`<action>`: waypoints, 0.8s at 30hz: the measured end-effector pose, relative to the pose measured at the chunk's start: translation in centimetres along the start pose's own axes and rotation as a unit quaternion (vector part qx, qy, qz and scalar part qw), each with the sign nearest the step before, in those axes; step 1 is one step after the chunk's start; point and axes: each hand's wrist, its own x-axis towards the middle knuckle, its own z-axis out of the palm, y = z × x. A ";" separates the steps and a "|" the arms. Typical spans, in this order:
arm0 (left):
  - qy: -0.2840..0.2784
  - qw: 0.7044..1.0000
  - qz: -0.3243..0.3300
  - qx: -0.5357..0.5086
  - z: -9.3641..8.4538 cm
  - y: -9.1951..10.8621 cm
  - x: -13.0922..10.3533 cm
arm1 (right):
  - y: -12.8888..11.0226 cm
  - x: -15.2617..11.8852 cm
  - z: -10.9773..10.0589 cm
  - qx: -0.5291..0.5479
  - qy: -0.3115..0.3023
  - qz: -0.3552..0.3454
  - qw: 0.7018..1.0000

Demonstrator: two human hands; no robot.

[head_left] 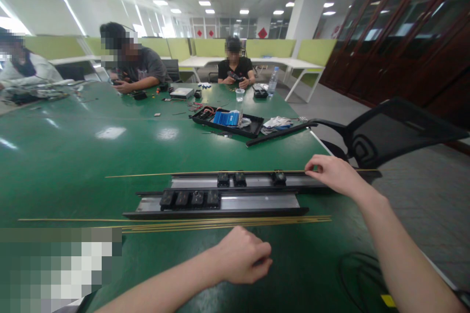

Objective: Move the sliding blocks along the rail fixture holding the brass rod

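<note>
My right hand (328, 172) pinches a thin brass-coloured rod (143, 175) near its right part. The rod runs level along the far dark-edged metal rail (257, 179), passing by several black blocks, one of them the right-hand block (279, 177). Nearer to me lies a second metal rail (262, 201) with a row of black blocks (190, 199) at its left half. In front of it, several loose brass-coloured rods (227, 223) lie on the table. My left hand (244, 257) is curled into a loose fist just below those rods, with nothing seen sticking out of it.
The green table (73, 156) holds a black tray (253, 129) with a blue finned part (226, 118), gloves (278, 123), a cup (240, 95) and a bottle (273, 82). A mesh chair (396, 132) touches the right edge. Cables (362, 274) lie bottom right. Other people sit across the table.
</note>
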 end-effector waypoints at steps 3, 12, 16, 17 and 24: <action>-0.007 1.000 0.000 0.004 -0.1 0.0 0.0 | 0.0 0.0 0.0 -0.001 0.000 0.000 1.000; -0.008 1.000 0.005 0.015 -0.2 0.0 0.1 | 0.1 -0.1 0.0 -0.003 0.018 -0.019 1.000; 0.001 1.000 0.002 0.013 -0.1 -0.1 0.1 | 0.4 -0.1 0.1 -0.003 0.014 -0.012 1.000; 0.001 1.000 0.002 0.013 -0.1 -0.1 0.1 | 0.5 -0.1 0.1 -0.002 0.012 -0.011 1.000; -0.004 1.000 0.004 0.013 -0.1 0.0 0.1 | 1.0 -0.1 0.3 -0.001 0.018 -0.025 1.000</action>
